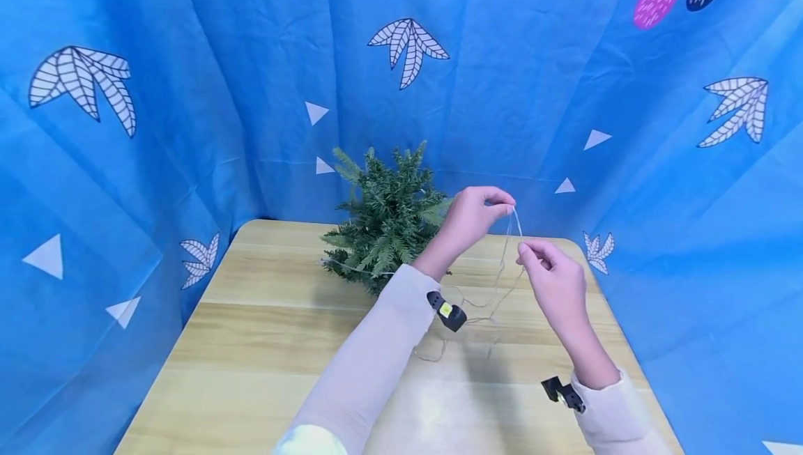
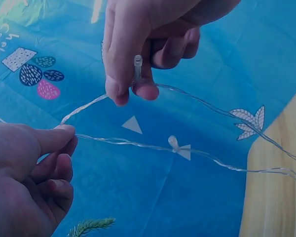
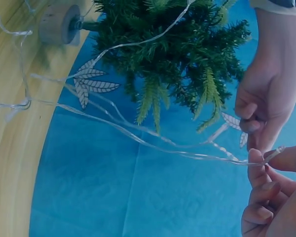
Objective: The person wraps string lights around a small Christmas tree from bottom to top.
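Note:
Thin clear string lights (image 2: 214, 160) run in a loop between both hands. My left hand (image 1: 473, 214) pinches the wire between thumb and forefinger, right of the tree's upper part. Lower and farther right, my right hand (image 1: 557, 284) pinches the wire close beside a small clear bulb (image 2: 138, 61). In the right wrist view, doubled strands slope from my right hand (image 3: 278, 190) toward the table. A small artificial Christmas tree (image 1: 389, 211) stands left of my hands, partly hidden by my left forearm. One strand crosses its lower branches.
Under the hands, loose wire (image 1: 433, 359) hangs over the wooden table (image 1: 263, 343). The tree has a round wooden base (image 3: 59, 24). A blue patterned curtain (image 1: 502, 79) encloses the table at the back and sides.

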`<move>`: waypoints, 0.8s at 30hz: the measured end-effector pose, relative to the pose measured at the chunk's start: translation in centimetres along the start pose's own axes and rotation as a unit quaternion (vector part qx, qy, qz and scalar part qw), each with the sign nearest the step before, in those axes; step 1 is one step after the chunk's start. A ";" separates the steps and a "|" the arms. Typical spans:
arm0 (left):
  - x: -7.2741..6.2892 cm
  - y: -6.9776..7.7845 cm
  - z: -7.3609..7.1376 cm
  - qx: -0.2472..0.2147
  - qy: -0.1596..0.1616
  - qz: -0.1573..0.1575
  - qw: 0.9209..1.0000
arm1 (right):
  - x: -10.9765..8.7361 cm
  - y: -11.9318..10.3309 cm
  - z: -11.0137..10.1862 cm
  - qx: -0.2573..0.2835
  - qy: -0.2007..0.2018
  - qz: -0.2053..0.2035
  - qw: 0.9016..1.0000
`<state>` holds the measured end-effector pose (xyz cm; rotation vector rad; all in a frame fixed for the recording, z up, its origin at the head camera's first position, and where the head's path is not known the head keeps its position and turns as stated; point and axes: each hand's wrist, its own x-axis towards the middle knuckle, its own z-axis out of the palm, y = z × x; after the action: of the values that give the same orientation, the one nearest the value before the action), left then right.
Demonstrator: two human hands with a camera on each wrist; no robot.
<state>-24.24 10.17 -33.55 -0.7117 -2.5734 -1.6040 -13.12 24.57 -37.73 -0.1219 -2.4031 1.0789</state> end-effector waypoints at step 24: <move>7.0 1.3 -3.7 -0.205 0.079 -0.033 0.975 | -0.8 0.7 0.5 0.053 -0.034 0.039 0.997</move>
<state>-30.79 10.03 -28.92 -0.4899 -2.1992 -2.1475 -12.72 24.44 -38.88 -0.1470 -2.4125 1.2620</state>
